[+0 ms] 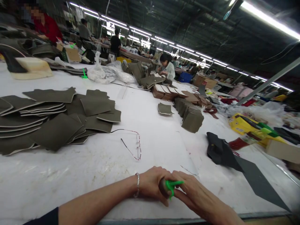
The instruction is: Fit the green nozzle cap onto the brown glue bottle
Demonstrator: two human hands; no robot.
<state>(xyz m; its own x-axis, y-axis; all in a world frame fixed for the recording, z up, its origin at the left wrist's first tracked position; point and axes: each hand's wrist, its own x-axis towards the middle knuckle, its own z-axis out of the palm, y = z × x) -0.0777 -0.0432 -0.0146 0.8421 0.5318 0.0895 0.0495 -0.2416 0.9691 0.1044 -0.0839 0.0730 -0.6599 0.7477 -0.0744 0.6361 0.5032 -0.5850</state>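
Note:
My left hand (156, 184), with a bracelet at its wrist, is wrapped round a small brown rounded container (162, 187), which looks like a bottle. Most of its body is hidden in the palm. From its end sticks a bright green plastic nozzle (171, 187), pointing to the right. The fingers of my right hand (191, 192) close round this nozzle, and the two hands touch. A pair of thin-framed eyeglasses (138, 145) lies unfolded on the white table (93, 184) just beyond my hands.
Dark olive material pieces (58, 128) are heaped at left. A fanned stack (193, 118) and one loose piece (165, 108) lie ahead. Black material (217, 150) and a yellow box (243, 125) are at right. Plastic bags (103, 73) lie farther back; people work beyond.

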